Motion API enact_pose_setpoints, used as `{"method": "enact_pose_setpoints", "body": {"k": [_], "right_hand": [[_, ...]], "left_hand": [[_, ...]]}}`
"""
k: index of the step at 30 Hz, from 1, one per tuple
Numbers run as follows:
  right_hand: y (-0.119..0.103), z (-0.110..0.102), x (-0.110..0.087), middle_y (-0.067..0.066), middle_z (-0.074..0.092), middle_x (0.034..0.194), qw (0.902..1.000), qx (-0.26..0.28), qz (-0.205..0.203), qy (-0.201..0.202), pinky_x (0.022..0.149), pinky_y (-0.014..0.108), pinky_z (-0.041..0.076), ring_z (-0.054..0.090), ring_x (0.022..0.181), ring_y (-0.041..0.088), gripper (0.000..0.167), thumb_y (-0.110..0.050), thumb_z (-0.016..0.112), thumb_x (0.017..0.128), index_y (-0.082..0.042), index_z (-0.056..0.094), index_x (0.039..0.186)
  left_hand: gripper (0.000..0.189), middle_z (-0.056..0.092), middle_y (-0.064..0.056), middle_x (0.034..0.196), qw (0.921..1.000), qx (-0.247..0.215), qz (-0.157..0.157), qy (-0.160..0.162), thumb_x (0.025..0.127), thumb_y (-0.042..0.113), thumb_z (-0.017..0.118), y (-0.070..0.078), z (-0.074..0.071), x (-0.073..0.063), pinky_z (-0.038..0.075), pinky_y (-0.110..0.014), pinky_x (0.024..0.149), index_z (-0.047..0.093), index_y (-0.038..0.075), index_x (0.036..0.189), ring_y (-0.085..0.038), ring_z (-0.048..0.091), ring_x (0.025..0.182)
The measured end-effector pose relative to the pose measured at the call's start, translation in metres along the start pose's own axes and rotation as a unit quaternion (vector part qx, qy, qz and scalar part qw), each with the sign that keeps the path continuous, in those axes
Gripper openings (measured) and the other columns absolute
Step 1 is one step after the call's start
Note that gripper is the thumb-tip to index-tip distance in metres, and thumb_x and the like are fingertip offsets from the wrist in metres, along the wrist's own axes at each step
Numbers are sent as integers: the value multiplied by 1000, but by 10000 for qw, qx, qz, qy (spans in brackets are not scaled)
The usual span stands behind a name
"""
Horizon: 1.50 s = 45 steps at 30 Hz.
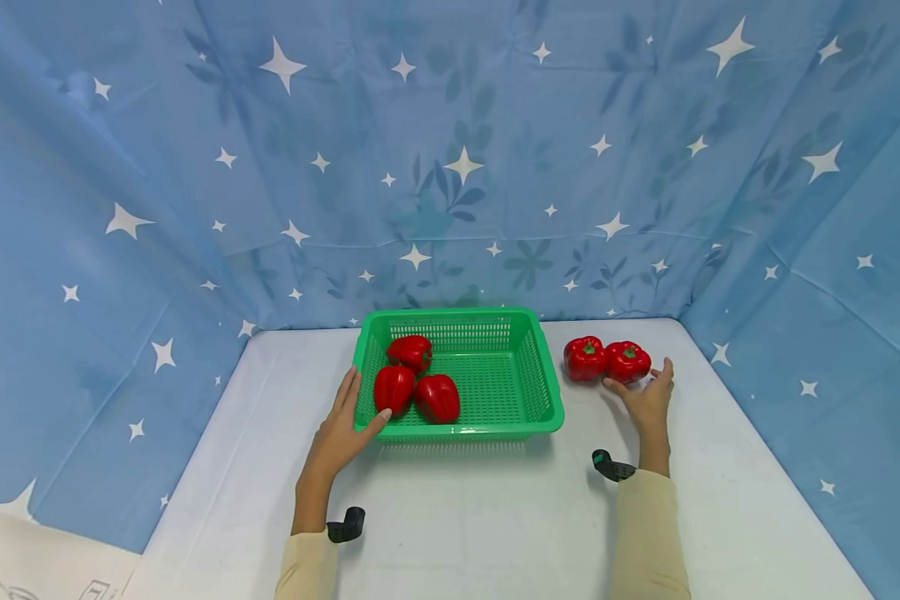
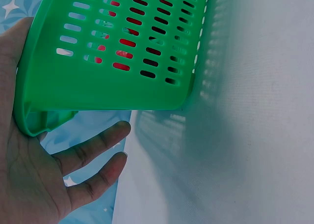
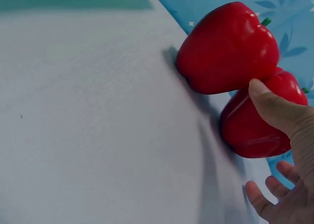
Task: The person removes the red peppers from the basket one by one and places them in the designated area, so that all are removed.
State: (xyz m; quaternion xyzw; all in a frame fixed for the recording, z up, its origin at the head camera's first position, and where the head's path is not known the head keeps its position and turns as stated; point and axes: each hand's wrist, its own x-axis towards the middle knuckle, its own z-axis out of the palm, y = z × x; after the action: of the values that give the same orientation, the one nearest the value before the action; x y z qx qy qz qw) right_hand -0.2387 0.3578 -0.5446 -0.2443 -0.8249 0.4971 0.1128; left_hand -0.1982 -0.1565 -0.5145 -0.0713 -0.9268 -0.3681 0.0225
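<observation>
- No words, brands or numbers can be read.
- Pale panel (image 1: 45, 550), lower left of the head view: curved dark lines (image 1: 22, 592) and a small boxed mark (image 1: 93, 591), possibly a printed sign, cut off by the frame's edge.

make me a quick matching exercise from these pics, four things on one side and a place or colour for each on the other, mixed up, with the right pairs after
Things
1. basket
2. left hand
3. right hand
4. backdrop

Place or colour
a. beside two peppers on the table
b. blue with white stars
c. at the basket's rim
d. green, with three peppers inside

Right pairs
1-d, 2-c, 3-a, 4-b
</observation>
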Motion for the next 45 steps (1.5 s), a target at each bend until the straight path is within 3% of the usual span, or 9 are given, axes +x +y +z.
{"method": "enact_pose_setpoints", "body": {"k": [7,17,24,28,33,38,40,45], "right_hand": [[-11,-8,-6,24,6,160,9991,-403,-124,108,112,64,28,7,147,40,122,-49,76,80,-18,-14,156],[-48,-26,-15,17,1,160,9889,-858,-950,753,113,64,26,1,147,33,113,-38,76,84,-22,-9,157],[-89,-25,-23,8,14,159,9732,-576,-1811,1295,113,59,32,7,147,22,98,-41,77,82,-26,15,157],[-111,-17,-27,11,26,154,9653,-189,-2296,1231,111,57,37,21,144,23,82,-38,76,84,-20,34,152],[-133,1,-31,14,44,142,9594,653,-2674,619,105,53,44,43,133,27,64,-31,72,89,-14,46,144],[-155,22,-34,14,50,141,9570,1666,-2299,-596,103,39,47,47,133,26,53,-31,63,96,-12,48,142],[-163,29,-35,16,47,144,9545,1800,-2080,-1154,105,38,47,46,134,28,54,-32,60,97,-10,45,145],[-173,47,-39,20,42,146,9430,1603,-1695,-2373,108,53,41,45,134,36,58,-31,59,98,-7,40,147]], "left_hand": [[93,2,12,165,10000,-58,-28,35,88,68,53,-1,-1,0,41,-67,100,14,21,159,-37,32,144],[93,2,12,165,9999,-103,-89,-44,88,67,53,3,-1,-1,37,-68,103,12,23,159,-36,29,146],[94,3,10,165,9999,-83,-84,-28,88,68,53,3,-1,-1,38,-67,102,12,22,159,-37,31,145],[94,3,8,166,10000,-65,-51,-13,88,68,54,3,-1,-1,40,-67,102,12,21,159,-37,33,144],[94,3,8,166,10000,-43,-59,-62,88,67,54,3,-1,-1,41,-66,101,12,21,159,-37,32,145],[93,4,8,166,10000,-4,-21,-13,89,67,53,3,-3,0,41,-66,100,12,21,159,-38,34,143],[93,4,8,166,10000,-2,-6,6,89,67,53,3,-3,0,41,-66,100,12,21,159,-38,35,143],[93,3,9,166,10000,-23,-64,-12,89,66,54,3,0,-1,41,-67,100,12,22,159,-37,34,144]]}}
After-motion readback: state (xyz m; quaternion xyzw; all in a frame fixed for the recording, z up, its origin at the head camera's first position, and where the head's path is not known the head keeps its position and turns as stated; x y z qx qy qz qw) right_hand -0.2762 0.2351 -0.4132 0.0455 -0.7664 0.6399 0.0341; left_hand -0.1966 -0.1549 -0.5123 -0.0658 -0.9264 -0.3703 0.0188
